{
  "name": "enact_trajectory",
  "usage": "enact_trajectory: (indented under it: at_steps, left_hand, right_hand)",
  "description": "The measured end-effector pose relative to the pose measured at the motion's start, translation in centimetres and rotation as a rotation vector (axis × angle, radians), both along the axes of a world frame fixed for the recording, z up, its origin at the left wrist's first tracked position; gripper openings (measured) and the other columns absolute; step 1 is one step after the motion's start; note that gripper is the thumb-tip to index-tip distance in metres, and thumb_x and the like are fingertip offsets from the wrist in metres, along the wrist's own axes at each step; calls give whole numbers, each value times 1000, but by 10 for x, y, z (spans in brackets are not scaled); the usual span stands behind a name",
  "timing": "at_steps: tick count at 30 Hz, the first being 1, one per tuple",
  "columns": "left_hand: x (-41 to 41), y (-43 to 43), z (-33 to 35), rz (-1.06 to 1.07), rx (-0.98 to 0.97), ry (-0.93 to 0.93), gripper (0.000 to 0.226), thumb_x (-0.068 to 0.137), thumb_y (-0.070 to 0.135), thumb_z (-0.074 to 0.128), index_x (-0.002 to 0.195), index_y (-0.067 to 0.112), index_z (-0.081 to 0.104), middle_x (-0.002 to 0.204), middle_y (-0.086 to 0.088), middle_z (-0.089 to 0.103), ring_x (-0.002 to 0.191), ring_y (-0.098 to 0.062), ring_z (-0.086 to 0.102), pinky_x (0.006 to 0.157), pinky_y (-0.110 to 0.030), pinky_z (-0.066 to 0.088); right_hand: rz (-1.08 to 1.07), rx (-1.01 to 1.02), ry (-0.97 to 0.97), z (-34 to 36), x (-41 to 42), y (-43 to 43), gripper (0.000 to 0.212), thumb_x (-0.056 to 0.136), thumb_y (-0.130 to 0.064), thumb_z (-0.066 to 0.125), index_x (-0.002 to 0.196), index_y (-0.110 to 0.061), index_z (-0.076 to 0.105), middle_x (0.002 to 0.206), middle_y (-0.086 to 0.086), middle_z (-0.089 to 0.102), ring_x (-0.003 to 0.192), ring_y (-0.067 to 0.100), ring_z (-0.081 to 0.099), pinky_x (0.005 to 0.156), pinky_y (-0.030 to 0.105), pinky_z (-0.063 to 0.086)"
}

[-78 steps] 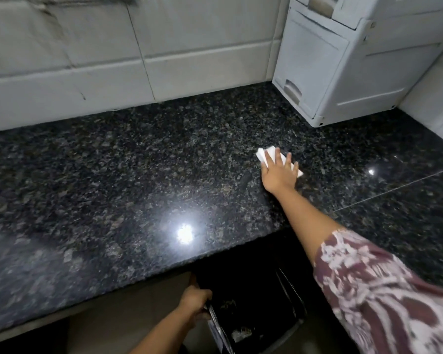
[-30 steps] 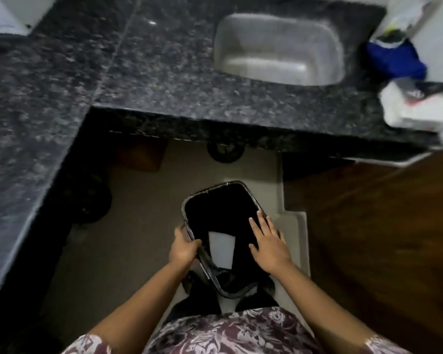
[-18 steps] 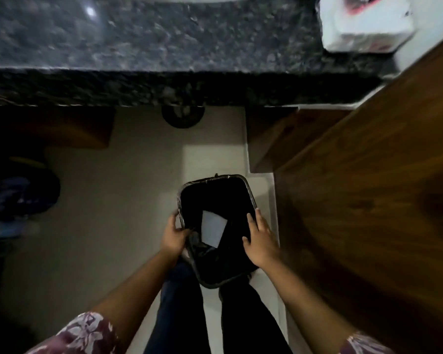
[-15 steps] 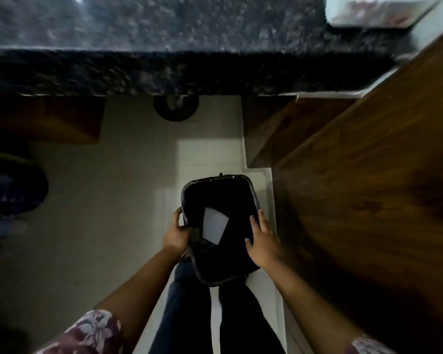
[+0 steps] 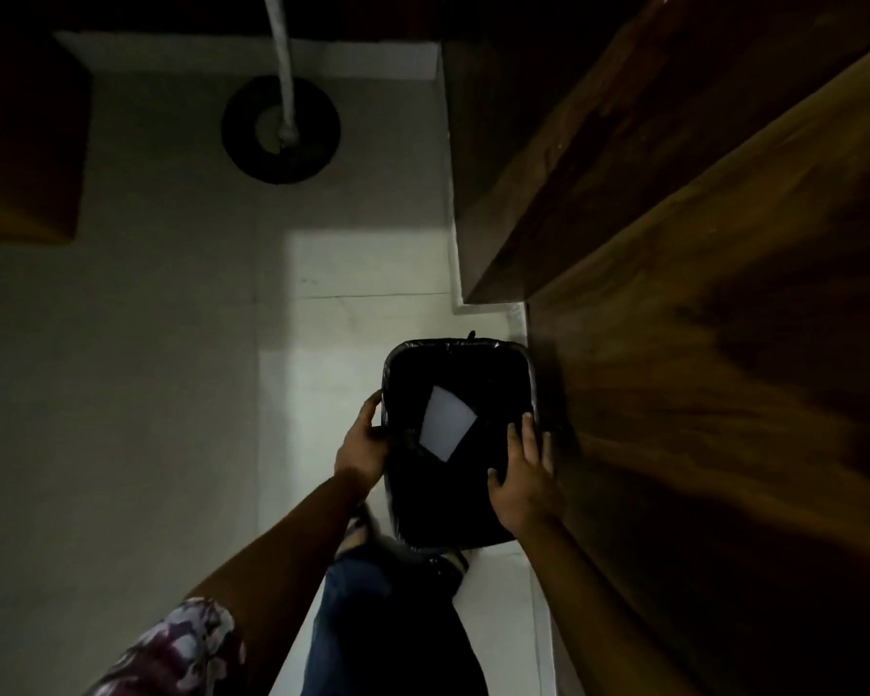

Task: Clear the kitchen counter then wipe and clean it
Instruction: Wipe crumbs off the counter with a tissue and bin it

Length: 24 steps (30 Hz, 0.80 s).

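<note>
A black bin (image 5: 518,359) lined with a black bag stands low over the pale floor, right beside a wooden cabinet. A white paper tissue (image 5: 445,422) lies inside it. My left hand (image 5: 365,444) grips the bin's left rim. My right hand (image 5: 523,482) rests flat on the bin's right rim, fingers spread along it. The counter top is out of view.
A dark wooden cabinet (image 5: 699,293) fills the right side, close to the bin. A white drain pipe (image 5: 282,67) drops into a round black floor drain (image 5: 281,130) at the top. A brown box-like shape (image 5: 21,143) sits top left. My legs (image 5: 398,620) stand below the bin.
The view has tilted further down, so the counter edge has left the frame. The bin with the tissue has shifted right, next to the cabinet, with both hands still on its rim.
</note>
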<state>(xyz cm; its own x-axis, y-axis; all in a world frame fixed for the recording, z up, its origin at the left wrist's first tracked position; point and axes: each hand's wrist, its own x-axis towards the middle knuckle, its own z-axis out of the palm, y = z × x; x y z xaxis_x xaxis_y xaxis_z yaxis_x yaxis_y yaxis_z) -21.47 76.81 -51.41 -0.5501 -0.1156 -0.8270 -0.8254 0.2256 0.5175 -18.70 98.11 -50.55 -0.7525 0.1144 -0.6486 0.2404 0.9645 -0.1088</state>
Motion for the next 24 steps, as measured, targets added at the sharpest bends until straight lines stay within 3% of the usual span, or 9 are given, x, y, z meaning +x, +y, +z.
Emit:
enact_trajectory:
  at_steps: [3,10,13,16,19,21,24]
  left_hand:
    - [2,0,-20,26,43,7,64,79,18,55,132,50,38,78,-2,71,74,-28,62,72,-45,49]
    - [2,5,-28,-23,15,12,72,73,28,51,139,49,29,86,-2,71,77,-30,63,79,-51,50]
    - [1,4,-17,-87,47,-17,72,83,29,55,139,56,18,108,-5,69,94,-35,64,84,-49,53]
    - [4,5,24,-68,57,-64,79,93,28,59,151,36,6,127,-6,57,109,-32,60,83,-36,48]
    - [19,4,63,-28,-20,-77,65,94,29,58,149,22,25,115,-8,63,98,-25,59,84,-32,43]
    - [34,0,108,56,20,-91,50,95,23,57,141,12,40,100,-12,65,84,-24,56,77,-31,42]
    - [54,-9,196,245,132,-81,34,96,12,53,129,6,49,100,-14,65,79,-23,56,70,-30,43]
  right_hand:
    - [-13,24,51,-6,2,4,71,95,-35,45,154,-22,7,159,-7,-16,147,25,-10,115,42,21]
    - [11,5,61,-10,6,11,72,93,-34,47,153,-24,9,160,-4,-14,147,25,-11,114,43,21]
    - [19,-7,55,-2,6,11,71,93,-35,49,153,-27,10,161,-3,-12,147,27,-8,114,46,18]
    - [-63,-114,62,29,5,5,72,93,-31,53,152,-24,15,161,0,-4,147,28,3,116,45,20]
    - [-350,-391,66,66,3,-10,68,93,-24,57,151,-19,22,158,6,21,143,26,24,115,39,25]
    - [-579,-599,19,112,8,-24,66,94,-21,56,151,-21,22,155,5,29,141,23,29,115,38,27]
    - [-750,-757,-30,193,13,-42,59,96,-19,55,148,-20,27,150,6,37,136,21,37,113,39,32]
